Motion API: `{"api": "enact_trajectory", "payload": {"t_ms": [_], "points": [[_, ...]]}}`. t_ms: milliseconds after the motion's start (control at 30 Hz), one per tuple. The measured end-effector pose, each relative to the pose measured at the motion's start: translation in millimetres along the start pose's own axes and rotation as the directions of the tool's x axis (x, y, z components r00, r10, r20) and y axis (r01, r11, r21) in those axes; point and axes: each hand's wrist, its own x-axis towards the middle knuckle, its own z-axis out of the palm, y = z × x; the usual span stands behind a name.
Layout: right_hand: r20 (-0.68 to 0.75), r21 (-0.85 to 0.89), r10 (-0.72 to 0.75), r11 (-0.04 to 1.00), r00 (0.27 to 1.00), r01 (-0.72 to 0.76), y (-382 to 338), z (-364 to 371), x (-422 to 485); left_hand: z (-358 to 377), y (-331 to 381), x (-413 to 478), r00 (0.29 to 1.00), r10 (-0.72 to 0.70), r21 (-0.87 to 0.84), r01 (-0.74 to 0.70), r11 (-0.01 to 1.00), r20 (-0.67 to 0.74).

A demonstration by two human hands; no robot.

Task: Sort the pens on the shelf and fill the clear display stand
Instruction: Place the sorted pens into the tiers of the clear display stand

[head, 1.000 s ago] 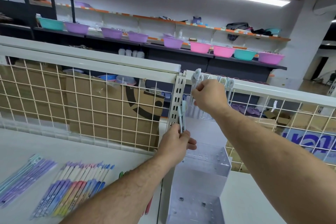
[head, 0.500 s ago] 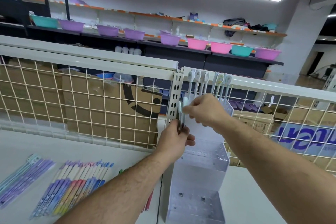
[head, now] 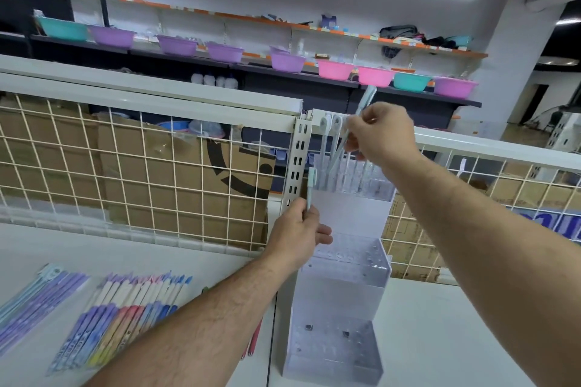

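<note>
A clear stepped display stand (head: 341, 286) rises in tiers on the white shelf. Its top tier holds several pale pens (head: 328, 148) standing upright. My right hand (head: 379, 135) is above that tier, pinching a pale teal pen (head: 361, 113) that slants with its tip down among the standing pens. My left hand (head: 298, 237) is beside the stand's left edge and grips a mint-capped pen (head: 310, 185) upright. Flat packs of coloured pens (head: 125, 314) lie on the shelf at lower left, with a purple pack (head: 37, 302) further left.
A wire-mesh divider (head: 141, 173) with a slotted upright (head: 297, 160) backs the shelf; cardboard boxes sit behind it. Two pink pens (head: 253, 339) lie near the stand's base. Far wall shelves carry coloured basins (head: 334, 69).
My right hand dropped to the pens in my left hand, took one, and has risen again with it over the top tier. The left hand stays by the stand.
</note>
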Motion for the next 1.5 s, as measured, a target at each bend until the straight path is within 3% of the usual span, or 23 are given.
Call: {"api": "enact_trajectory", "payload": {"t_ms": [233, 600, 833, 1000, 1133, 1233, 1333, 1500], "points": [[-0.068, -0.106, -0.073, 0.992, 0.995, 0.066, 3, 10, 12, 0, 1, -2, 1.0, 0.028, 0.043, -0.028, 0.999, -0.006], [0.109, -0.315, -0.01, 0.948, 0.994, 0.044, 25, 30, 7, 0, 1, -2, 0.999, 0.032, 0.037, -0.032, 0.999, -0.005], [0.093, -0.362, 0.011, 0.932, 0.996, 0.024, 32, 28, -3, 1, -1, -1, 0.999, 0.034, 0.021, -0.033, 0.999, -0.01], [0.337, -0.174, 0.139, 0.981, 0.931, -0.084, 40, 27, -28, 1, -1, 0, 1.0, 0.027, 0.006, -0.027, 1.0, -0.013], [0.435, -0.137, 0.125, 0.988, 0.892, -0.072, 44, 29, -41, 1, -2, 1, 0.999, 0.043, 0.018, -0.043, 0.999, 0.003], [0.408, -0.096, 0.098, 0.993, 0.907, -0.064, 45, 27, -44, 2, -2, 1, 0.996, 0.09, 0.116, -0.091, 0.989, 0.02], [0.306, -0.055, 0.078, 0.996, 0.949, -0.064, 43, 16, -37, 3, -12, 2, 0.973, 0.224, 0.344, -0.195, 0.919, -0.048], [0.142, -0.039, 0.061, 0.998, 0.988, -0.056, 43, -6, -21, 9, -39, 2, 0.976, 0.217, 0.36, -0.196, 0.912, -0.018]]}}
